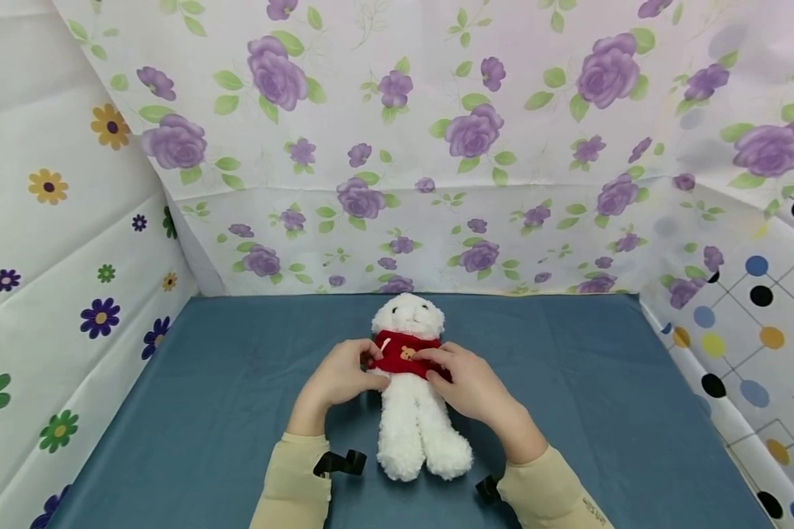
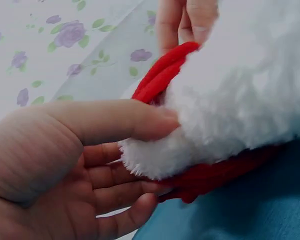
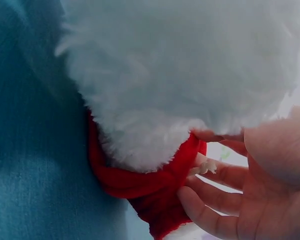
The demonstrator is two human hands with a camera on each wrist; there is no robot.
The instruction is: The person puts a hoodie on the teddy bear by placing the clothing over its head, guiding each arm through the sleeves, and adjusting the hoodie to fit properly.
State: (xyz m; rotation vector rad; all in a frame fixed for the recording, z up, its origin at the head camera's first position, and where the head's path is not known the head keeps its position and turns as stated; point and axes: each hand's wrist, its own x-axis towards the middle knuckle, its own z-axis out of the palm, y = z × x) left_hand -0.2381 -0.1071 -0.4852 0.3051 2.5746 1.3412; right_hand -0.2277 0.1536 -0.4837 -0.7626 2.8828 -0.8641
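A white plush teddy bear [image 1: 403,426] in a red sweater [image 1: 397,360] lies on its back, head away from me. My left hand [image 1: 340,376] is at the left side of its sweater. In the left wrist view its thumb presses on a white furry paw [image 2: 157,157], the other fingers behind it. At the other side my right hand [image 1: 470,382] pinches the sweater near its hem. The right wrist view shows those fingers against the red cloth [image 3: 177,175]; the thumb is partly hidden by white fur.
A blue cloth [image 1: 251,426] covers the table. Behind it hangs a white sheet with purple roses [image 1: 357,198]; patterned sheets close off the left and right sides. Black straps [image 1: 340,463] stick out near both cuffs.
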